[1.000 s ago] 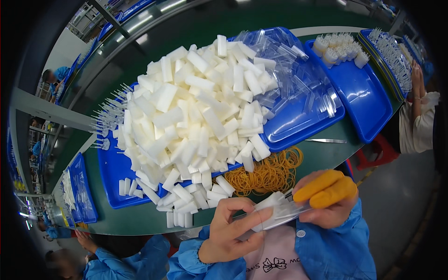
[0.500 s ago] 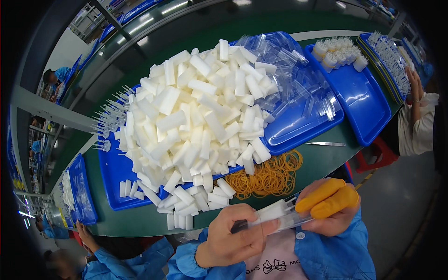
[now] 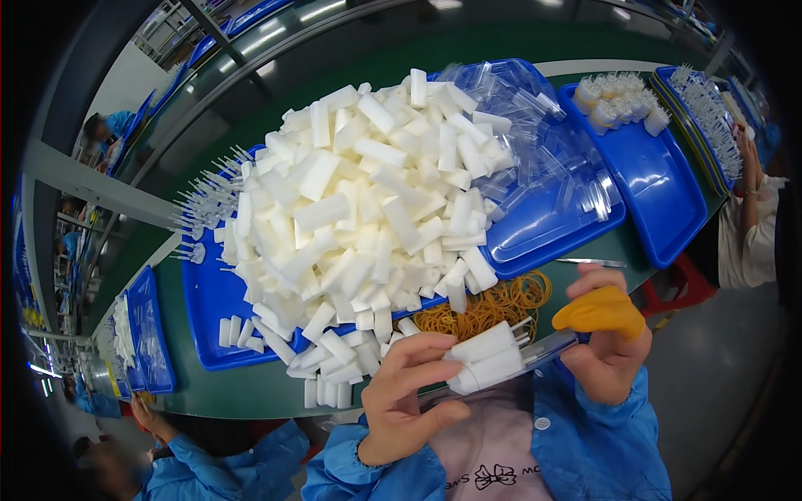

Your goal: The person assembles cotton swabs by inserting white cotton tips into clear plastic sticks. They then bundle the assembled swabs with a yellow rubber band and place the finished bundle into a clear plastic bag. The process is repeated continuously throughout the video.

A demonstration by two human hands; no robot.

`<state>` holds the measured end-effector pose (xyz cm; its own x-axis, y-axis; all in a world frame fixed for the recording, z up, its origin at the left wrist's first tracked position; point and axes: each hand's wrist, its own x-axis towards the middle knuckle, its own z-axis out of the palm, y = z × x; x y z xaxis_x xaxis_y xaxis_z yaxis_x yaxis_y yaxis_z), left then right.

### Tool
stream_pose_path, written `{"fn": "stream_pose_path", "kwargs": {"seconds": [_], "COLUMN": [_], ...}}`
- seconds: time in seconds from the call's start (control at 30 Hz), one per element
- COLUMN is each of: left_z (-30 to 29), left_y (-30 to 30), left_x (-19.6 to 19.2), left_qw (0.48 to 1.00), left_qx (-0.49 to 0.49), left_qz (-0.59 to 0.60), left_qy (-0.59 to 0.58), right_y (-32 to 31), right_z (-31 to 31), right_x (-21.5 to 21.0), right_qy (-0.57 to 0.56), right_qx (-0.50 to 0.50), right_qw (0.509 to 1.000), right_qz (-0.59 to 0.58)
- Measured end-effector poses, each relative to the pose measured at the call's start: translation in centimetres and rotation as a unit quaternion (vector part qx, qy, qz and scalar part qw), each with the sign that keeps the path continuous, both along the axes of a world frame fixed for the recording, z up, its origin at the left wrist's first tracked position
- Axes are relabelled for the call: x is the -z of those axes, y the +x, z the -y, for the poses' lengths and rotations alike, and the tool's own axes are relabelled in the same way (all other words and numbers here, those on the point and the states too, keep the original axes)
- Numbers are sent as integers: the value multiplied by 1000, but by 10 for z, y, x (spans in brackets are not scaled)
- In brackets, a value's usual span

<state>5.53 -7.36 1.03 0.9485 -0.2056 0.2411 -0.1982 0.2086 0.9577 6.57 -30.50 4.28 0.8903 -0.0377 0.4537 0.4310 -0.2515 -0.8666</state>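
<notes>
Left hand (image 3: 409, 401) pinches white foam blocks (image 3: 489, 355) low, near belly, grip tight so stack stays together; right hand (image 3: 606, 346), yellow finger cover, grip shut on clear bag (image 3: 547, 351) at blocks' end. Big block pile (image 3: 368, 200) close on blue tray (image 3: 209, 309), rubber bands (image 3: 493, 305) on bench (image 3: 251, 388), easy reach

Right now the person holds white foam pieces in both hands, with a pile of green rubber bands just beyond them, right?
Not quite. The rubber bands are orange-yellow, not green, as the head view shows. The left hand and right hand do hold the white foam pieces, with the bands just beyond.
</notes>
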Motion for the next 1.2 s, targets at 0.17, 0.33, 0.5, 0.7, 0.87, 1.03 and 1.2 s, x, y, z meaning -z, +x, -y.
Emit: {"fn": "stream_pose_path", "kwargs": {"seconds": [0.17, 0.33, 0.5, 0.7, 0.87, 1.03, 1.2], "left_z": [8, 5, 6, 5, 2, 3, 3], "left_y": [-2, -6, -8, -8, -5, -3, -2], "left_x": [-15, -7, -11, -3, 1, 0, -1], "left_qw": [983, 993, 994, 993, 981, 977, 975], "left_qx": [4, 22, 22, -3, -18, -9, 2], "left_qz": [-140, -84, -69, -79, -131, -135, -150], "left_qy": [-122, -86, -78, -91, -145, -162, -163], "right_y": [-5, -11, -12, -2, 42, 93, 109], "right_z": [2, -8, -13, -9, 34, 62, 60], "right_x": [-3, -7, 2, 0, -2, 28, 52], "right_qy": [-71, -67, -43, -43, -52, -415, -526], "right_qx": [-34, -64, -67, -123, -21, 166, 182], "right_qw": [996, 995, 997, 991, 996, 892, 821], "right_qz": [37, 25, 12, 26, -64, -72, -124]}}
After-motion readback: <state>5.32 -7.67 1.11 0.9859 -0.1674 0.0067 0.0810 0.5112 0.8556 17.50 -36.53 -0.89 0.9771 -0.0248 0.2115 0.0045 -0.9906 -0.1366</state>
